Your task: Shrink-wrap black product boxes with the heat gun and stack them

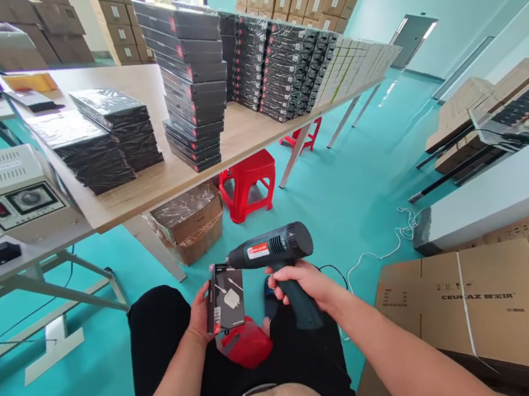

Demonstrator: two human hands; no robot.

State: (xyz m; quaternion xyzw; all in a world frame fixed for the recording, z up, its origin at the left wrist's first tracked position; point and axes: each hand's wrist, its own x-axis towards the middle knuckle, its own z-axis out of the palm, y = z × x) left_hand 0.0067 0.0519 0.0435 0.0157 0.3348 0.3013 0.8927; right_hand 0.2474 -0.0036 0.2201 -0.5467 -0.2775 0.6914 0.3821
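Observation:
My right hand [309, 283] is closed around the handle of a dark green heat gun [272, 245], whose nozzle points left. In my left hand [200, 313] is a black product box [227, 297] with a white charger and cable pictured on its front. The nozzle lies at the upper edge of this box; whether they touch I cannot tell. Below the box, between my legs, is a red stool seat [246, 344]. On the wooden table [129, 207] ahead rise a tall stack of black boxes [193, 88] and shorter stacks of film-wrapped boxes [116, 118].
A sealing machine [19, 188] stands on the bench at left. A red stool [251, 180] and a carton with plastic film [190, 224] sit under the table. Flattened cartons [471, 312] are piled at my right, with a white cable [370, 254] on the floor.

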